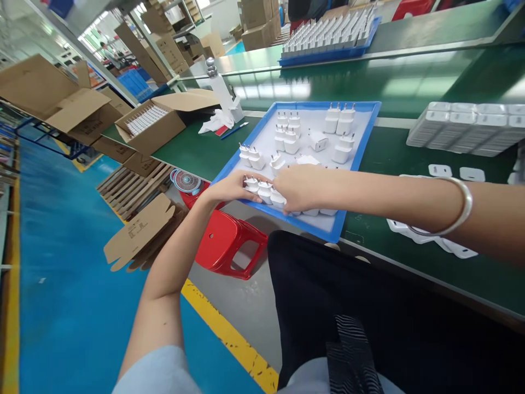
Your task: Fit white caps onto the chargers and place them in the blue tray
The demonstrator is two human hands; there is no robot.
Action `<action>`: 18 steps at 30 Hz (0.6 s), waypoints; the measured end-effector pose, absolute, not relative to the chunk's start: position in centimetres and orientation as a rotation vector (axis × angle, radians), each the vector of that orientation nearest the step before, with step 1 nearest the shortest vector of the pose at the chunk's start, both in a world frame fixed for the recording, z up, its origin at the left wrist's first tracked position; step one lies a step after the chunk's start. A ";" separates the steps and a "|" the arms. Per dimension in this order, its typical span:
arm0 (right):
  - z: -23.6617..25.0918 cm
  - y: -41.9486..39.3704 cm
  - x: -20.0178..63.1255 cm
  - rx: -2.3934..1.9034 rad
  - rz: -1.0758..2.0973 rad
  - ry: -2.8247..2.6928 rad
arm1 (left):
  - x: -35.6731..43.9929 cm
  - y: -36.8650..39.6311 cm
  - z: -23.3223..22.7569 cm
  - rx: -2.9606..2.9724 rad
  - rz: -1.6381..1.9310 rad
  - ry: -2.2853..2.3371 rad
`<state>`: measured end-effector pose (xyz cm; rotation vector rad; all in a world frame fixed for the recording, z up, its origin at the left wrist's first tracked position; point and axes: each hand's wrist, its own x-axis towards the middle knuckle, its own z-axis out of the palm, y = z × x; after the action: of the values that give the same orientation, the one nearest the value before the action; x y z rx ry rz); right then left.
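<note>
A blue tray with a white liner lies on the green bench and holds several white plug adapters, prongs up. My left hand rests on the tray's near-left edge, fingers against a short row of adapters. My right hand, a silver bangle on its wrist, closes over the other end of that same row at the tray's near edge. Some adapters under my right hand are hidden.
A stack of white adapters sits right of the tray. A second blue tray of adapters lies far back. An open cardboard box stands left on the bench. A red stool and flat cardboard lie on the floor.
</note>
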<state>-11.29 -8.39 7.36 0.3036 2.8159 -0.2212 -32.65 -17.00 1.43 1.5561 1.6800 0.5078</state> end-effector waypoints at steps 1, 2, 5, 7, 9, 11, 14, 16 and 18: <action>7.8 -8.0 -10.7 0.319 -0.264 2.823 | -32.6 -16.9 1.4 1.558 0.499 1.666; 8.2 -7.5 -9.9 0.344 -0.323 2.841 | -32.5 -16.9 1.4 1.559 0.495 1.658; 8.7 -5.4 -7.1 0.468 -0.469 2.890 | -32.7 -16.9 1.6 1.547 0.503 1.647; 8.1 -4.3 -5.3 0.531 -0.487 2.858 | -33.0 -17.0 1.8 1.538 0.497 1.612; 6.7 -3.7 -4.1 0.547 -0.535 2.816 | -33.2 -17.1 1.9 1.532 0.476 1.577; 4.9 -4.0 -3.6 0.529 -0.635 2.812 | -33.2 -17.1 2.0 1.534 0.460 1.568; 2.8 -5.7 -3.7 0.578 -0.724 2.852 | -33.0 -17.0 2.2 1.547 0.437 1.610; 2.1 -7.1 -3.9 0.641 -0.732 2.863 | -32.8 -16.8 2.2 1.561 0.407 1.625; 2.2 -8.3 -3.9 0.646 -0.724 2.869 | -32.7 -16.6 2.1 1.588 0.376 1.617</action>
<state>-3.89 -8.30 2.15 0.6460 2.8694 -0.7244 -32.72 -16.64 2.10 1.5880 1.6167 0.3762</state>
